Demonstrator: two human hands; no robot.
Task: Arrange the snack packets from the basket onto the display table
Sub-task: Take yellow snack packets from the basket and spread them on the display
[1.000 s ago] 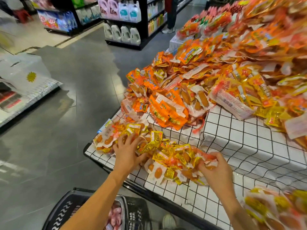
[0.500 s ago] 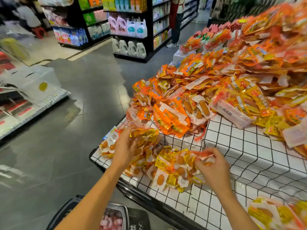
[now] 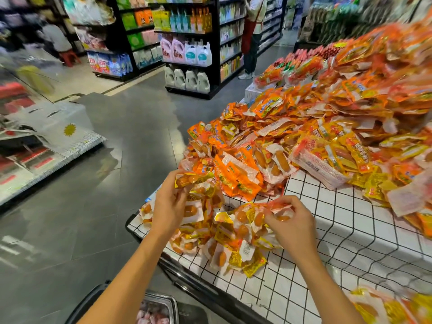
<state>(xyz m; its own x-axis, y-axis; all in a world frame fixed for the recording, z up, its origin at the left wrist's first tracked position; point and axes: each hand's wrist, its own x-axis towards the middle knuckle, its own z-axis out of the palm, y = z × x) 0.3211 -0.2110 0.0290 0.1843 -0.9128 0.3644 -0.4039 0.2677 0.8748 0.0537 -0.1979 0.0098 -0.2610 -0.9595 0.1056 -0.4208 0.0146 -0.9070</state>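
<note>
At the bottom edge, left of centre, the basket (image 3: 174, 306) sits below your left arm. Your left hand (image 3: 168, 206) grips a yellow-orange packet (image 3: 195, 178), held just above the small pile of snack packets (image 3: 224, 237) at the tabletop (image 3: 350, 232) corner (mid-frame). Your right hand (image 3: 292, 226) pinches a red-edged packet (image 3: 279, 205) atop that pile. A big heap (image 3: 327, 127) fills the upper right.
</note>
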